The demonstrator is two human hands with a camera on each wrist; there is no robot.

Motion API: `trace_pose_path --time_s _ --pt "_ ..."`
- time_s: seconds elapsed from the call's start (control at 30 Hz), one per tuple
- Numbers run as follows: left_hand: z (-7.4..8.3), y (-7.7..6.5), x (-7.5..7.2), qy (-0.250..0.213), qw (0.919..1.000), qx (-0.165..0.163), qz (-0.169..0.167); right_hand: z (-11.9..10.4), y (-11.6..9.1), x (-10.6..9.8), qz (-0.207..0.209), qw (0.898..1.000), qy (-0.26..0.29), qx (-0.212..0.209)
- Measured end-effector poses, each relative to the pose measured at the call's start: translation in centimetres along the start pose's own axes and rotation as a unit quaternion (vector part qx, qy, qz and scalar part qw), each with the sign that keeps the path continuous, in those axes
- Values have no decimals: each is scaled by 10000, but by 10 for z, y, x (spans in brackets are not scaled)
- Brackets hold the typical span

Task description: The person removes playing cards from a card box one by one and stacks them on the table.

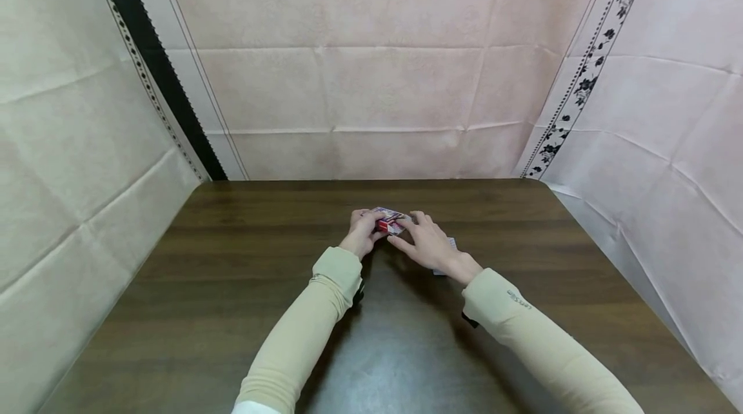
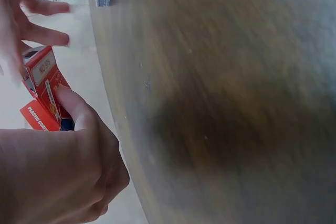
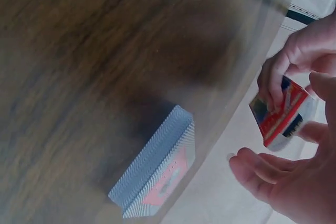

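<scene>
My left hand (image 1: 361, 233) grips a small red card box (image 1: 390, 220) above the far part of the table. In the left wrist view its thumb presses the box's printed side, and the near end looks open. My right hand (image 1: 426, 243) hovers beside that end with fingers spread and relaxed; the right wrist view shows nothing between them. Whether a fingertip touches the box I cannot tell. A deck of cards (image 3: 152, 161), with bluish edges and a pink-and-white top face, lies on the table by my right hand, mostly hidden behind it in the head view.
The dark wooden table (image 1: 278, 311) ends at a far edge just beyond the hands. Pale cloth (image 1: 377, 91) with black floral borders hangs behind it and along both sides.
</scene>
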State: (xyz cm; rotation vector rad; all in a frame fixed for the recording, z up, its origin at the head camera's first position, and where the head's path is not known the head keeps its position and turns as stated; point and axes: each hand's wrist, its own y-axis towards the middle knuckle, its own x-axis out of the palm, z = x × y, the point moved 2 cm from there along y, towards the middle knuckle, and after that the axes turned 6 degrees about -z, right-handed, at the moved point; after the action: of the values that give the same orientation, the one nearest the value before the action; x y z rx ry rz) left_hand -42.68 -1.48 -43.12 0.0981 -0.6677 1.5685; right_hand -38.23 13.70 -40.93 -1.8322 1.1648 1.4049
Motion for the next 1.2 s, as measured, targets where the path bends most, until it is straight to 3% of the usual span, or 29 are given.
trace_pose_path --time_s 0.17,0.3,0.5,0.7,0.93,1.2 --pt "-1 4 1 12 9998 91 171 1 -3 -10 657 9977 72 -171" --pt "0 0 5 84 9997 122 194 3 -3 -13 860 9959 -4 -263" --pt "0 -1 -1 -144 9983 306 470 4 -14 -24 444 9987 -208 -133" --pt "1 -3 -4 -299 9976 284 558 18 -28 -29 77 9988 -118 466" --pt "0 -4 -3 -411 9976 280 488 38 -40 -24 124 9895 -676 1269" --pt "0 -5 3 -452 9974 323 453 42 -47 -14 -533 9776 -1094 1719"
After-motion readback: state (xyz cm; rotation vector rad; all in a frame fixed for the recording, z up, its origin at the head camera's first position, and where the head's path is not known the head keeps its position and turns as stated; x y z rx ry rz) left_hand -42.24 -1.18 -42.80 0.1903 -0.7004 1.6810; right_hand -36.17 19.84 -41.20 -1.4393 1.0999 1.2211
